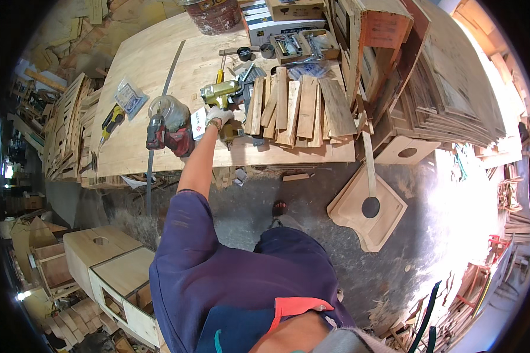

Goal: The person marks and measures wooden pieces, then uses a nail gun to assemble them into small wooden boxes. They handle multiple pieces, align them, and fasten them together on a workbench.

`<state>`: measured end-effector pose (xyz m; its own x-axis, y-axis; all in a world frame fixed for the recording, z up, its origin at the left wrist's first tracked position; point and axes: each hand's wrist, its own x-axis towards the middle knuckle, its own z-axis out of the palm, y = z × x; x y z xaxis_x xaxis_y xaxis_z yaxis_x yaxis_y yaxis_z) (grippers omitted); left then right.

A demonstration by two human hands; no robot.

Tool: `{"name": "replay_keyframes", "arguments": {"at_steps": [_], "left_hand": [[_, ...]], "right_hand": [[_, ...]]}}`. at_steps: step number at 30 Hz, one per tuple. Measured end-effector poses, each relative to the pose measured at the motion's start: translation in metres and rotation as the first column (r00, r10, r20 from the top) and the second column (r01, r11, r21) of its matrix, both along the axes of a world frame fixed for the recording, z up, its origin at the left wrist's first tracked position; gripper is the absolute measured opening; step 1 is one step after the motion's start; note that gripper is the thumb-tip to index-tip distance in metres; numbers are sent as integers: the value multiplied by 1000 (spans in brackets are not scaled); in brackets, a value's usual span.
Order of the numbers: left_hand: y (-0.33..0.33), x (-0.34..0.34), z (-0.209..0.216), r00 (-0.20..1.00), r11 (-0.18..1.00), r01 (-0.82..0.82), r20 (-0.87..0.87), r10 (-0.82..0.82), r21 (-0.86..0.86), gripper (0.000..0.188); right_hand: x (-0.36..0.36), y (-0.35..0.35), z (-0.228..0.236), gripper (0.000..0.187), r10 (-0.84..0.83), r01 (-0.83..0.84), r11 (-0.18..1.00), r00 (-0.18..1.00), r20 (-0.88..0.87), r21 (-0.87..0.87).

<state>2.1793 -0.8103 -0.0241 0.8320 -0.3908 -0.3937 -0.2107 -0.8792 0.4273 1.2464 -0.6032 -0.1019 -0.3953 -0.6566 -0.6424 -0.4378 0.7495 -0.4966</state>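
Observation:
My left hand (219,116), in a pale glove, reaches over the worktable. It is closed on an olive-green nail gun (220,93), whose head shows beyond the fingers. Just left of the hand lies a small white box (199,122). A red and black cordless drill (156,132) stands farther left, beside a clear plastic jar (169,110). Close on the right, several narrow wood strips (281,109) lie in a pile. My right hand is out of the picture.
The wooden worktable (123,156) bears a yellow and black power tool (113,120), a plastic bag (131,97) and a parts tray (288,46). Stacked boards (453,88) stand at the right. A wood panel with a round hole (388,203) rests on the floor; wooden cabinets (109,253) stand lower left.

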Motion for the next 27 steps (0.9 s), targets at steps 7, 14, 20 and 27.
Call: {"name": "replay_keyframes", "arguments": {"at_steps": [7,14,20,27], "left_hand": [[2,31,9,734,676,-411,-662,-152,-612,11],[-31,40,67,441,571,-618,-840,-316,-539,20],[-18,-17,109,834,324,-510,-550,-41,-797,13],[9,-198,254,753,220,-542,-584,-303,-811,13]], "right_hand": [[23,11,0,5,-52,53,998,995,83,-14],[-37,45,-73,17,31,-31,1000,999,30,4],[-79,70,-67,11,-38,40,998,998,-44,45],[-47,81,-29,31,32,-45,996,984,-177,-71]]}}
